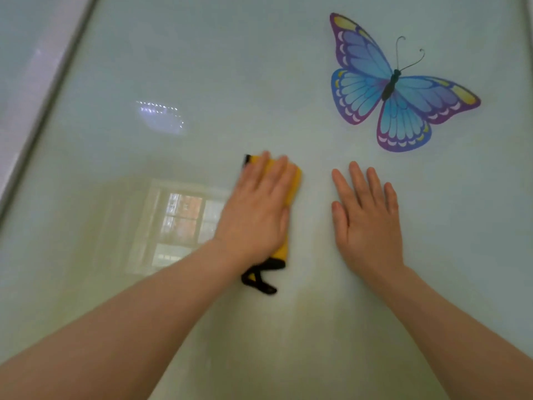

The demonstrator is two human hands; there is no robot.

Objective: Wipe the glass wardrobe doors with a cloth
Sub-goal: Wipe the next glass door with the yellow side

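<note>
Flat hands [367, 217], left [256, 209] on cloth [292, 186].

The cloth [291, 183] is pressed flat against the glass door [173, 67] under the left hand [256, 215]; its edges are seen beyond the fingertips and on the thumb side of the palm, and a loop of its trim hangs out below the wrist. To the right of this grip, near but apart, the right hand [367, 223] is laid flat on the same glass. Above and to the right of the grip, a butterfly sticker [395, 85] is placed on the glass. Far to the left, the door frame [43, 111] is found.
</note>
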